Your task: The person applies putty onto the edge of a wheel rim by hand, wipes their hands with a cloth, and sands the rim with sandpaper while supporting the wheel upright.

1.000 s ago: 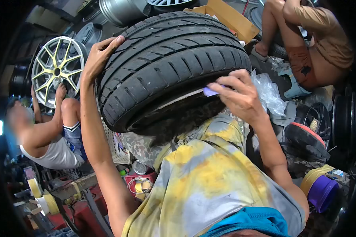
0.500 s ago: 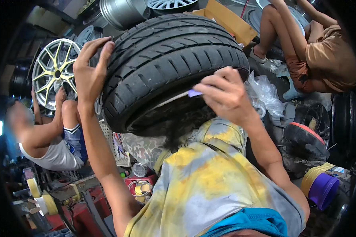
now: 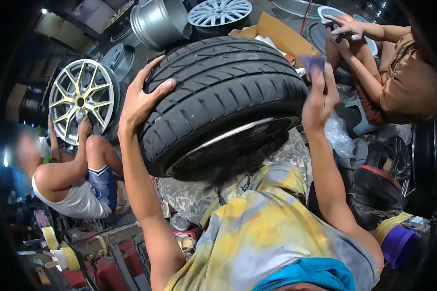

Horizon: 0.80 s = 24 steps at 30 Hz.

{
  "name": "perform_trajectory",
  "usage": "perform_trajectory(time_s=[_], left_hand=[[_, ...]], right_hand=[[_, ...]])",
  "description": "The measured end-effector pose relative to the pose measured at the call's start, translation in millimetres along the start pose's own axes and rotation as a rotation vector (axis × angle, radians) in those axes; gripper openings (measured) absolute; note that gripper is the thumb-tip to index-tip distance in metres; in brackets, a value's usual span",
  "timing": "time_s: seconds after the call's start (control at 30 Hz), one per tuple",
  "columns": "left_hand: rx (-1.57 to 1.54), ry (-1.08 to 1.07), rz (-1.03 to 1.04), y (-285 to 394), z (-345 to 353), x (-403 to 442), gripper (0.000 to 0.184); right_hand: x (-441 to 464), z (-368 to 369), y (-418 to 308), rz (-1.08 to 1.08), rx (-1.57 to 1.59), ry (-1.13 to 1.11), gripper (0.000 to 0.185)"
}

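A black car tire [image 3: 228, 87] fills the middle of the view, tilted, mounted on a wheel whose bare metal rim edge [image 3: 228, 136] shows on the side towards me. My left hand [image 3: 143, 99] grips the tire at its left, the thumb and fingers spread across the tread. Just off the tire's right edge, my right hand [image 3: 319, 99] is raised, its fingers closed on a thin purple piece [image 3: 311, 63]. That piece is blurred, and I cannot make out its material. The wheel's inside is dark.
At left, a seated person [image 3: 70, 186] holds a yellow-and-silver wheel [image 3: 81, 102]. Another person [image 3: 398, 80] sits at right, hands together. Beyond the tire lie a silver rim [image 3: 160, 24], a spoked wheel [image 3: 220, 12] and a cardboard box [image 3: 281, 34]. A purple tape roll [image 3: 398, 245] is low right.
My right hand has moved from the rim edge, up and right, with the purple piece. My left hand now lies further over the tread. The whole view has shifted slightly.
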State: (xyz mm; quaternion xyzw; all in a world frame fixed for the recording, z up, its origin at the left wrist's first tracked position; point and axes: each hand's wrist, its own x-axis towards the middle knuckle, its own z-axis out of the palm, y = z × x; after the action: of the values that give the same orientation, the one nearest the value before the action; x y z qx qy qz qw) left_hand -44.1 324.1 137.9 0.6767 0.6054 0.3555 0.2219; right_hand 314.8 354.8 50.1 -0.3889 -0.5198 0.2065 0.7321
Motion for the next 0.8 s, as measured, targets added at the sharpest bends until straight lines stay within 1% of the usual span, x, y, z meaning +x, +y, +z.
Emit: perform_trajectory(time_s=[0.03, 0.07, 0.1, 0.17, 0.23, 0.3, 0.33, 0.37, 0.4, 0.43, 0.47, 0.53, 0.57, 0.63, 0.67, 0.77, 0.8], left_hand=[[-0.03, 0.002, -0.03, -0.8, 0.1, 2.7, 0.076], [0.0, 0.018, -0.048, -1.9, -0.5, 3.8, 0.076], [0.007, 0.028, -0.061, -3.5, -1.3, 4.3, 0.076], [0.024, 0.059, -0.082, -7.1, -0.8, 4.7, 0.077], [0.025, 0.068, -0.118, -5.7, 0.6, -3.3, 0.078], [0.078, 0.193, -0.095, -8.3, 5.3, -14.2, 0.079], [0.029, 0.208, -0.2, 0.5, 8.8, -22.5, 0.079], [0.029, 0.208, -0.199, 3.3, 13.0, -29.6, 0.079], [0.057, 0.271, -0.196, 5.9, 16.2, -36.0, 0.079], [0.086, 0.334, -0.193, 9.2, 19.8, -42.6, 0.078], [0.189, 0.373, -0.17, 16.3, 24.5, -49.0, 0.079], [0.191, 0.439, -0.202, 21.5, 36.5, -57.4, 0.083], [0.21, 0.458, -0.219, 23.9, 40.5, -59.3, 0.084], [0.275, 0.478, -0.208, 29.2, 45.1, -58.3, 0.085], [0.265, 0.477, -0.212, 32.0, 47.0, -56.0, 0.086], [0.247, 0.451, -0.238, 42.9, 52.3, -53.5, 0.087], [0.293, 0.45, -0.243, 45.8, 53.0, -54.2, 0.089]], right_hand=[[9.2, 17.8, 28.7, 0.101, 0.236, 0.053, 0.02], [18.1, 24.2, 32.0, 0.118, 0.167, 0.005, 0.021], [23.0, 32.0, 32.0, 0.126, 0.177, -0.007, 0.021], [28.7, 44.8, 33.5, 0.026, 0.179, 0.06, 0.023], [39.6, 51.2, 43.9, 0.086, 0.291, 0.068, 0.023], [49.4, 59.8, 53.4, 0.046, 0.322, 0.012, 0.025], [54.7, 66.0, 60.9, 0.071, 0.379, -0.01, 0.026], [61.2, 73.6, 67.5, 0.092, 0.439, -0.029, 0.026], [66.9, 80.1, 72.3, 0.142, 0.509, -0.063, 0.026], [73.9, 85.9, 83.0, 0.141, 0.512, -0.063, 0.026], [80.7, 91.3, 96.9, 0.189, 0.523, -0.111, 0.024], [91.9, 100.3, 109.0, 0.252, 0.563, -0.189, 0.024], [95.8, 102.4, 114.5, 0.254, 0.556, -0.189, 0.024], [98.8, 99.4, 118.5, 0.431, 0.629, -0.099, 0.032], [97.0, 90.3, 117.7, 0.429, 0.618, -0.101, 0.032], [81.0, 41.8, 76.8, 0.193, 0.289, -0.147, 0.025], [69.8, 14.2, 67.9, 0.112, 0.131, -0.244, 0.024]])
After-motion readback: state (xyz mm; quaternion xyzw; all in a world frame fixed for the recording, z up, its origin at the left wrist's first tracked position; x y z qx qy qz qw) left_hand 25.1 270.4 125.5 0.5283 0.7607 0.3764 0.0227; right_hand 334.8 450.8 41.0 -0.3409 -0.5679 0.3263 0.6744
